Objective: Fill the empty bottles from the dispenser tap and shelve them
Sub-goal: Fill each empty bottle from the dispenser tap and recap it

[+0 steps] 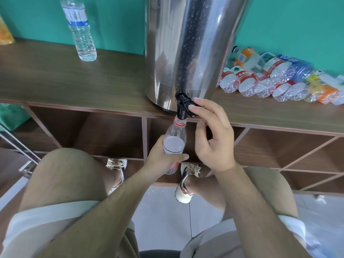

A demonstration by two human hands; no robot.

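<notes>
Left hand: my left hand (163,157) is wrapped round the middle of the bottle (175,135), thumb across its front, holding it upright.
Bottle: clear plastic with a red neck ring, in front of the worktop's front edge. Its mouth meets the spout of the tap (181,110). I read a water surface just below the shoulder; I cannot see a stream.
Right hand: my right hand (212,140) is at the lever (190,107), forefinger bent over the top of it and thumb curled just below. I cannot tell whether the thumb touches.
Tap: black, low on the front of the dispenser (189,43), overhanging the front edge.
Dispenser: steel drum, droplets on its wall, standing on the worktop (74,81) at the front edge, about mid-length.
Filled bottle: a blue-labelled bottle (81,30) stands upright near the back edge, well left of the drum.
Empty bottles: a heap of empties (279,79) lies on its side to the right of the drum, the nearest ones against its base.
Shelving: open wooden compartments (111,135) sit below the worktop.
</notes>
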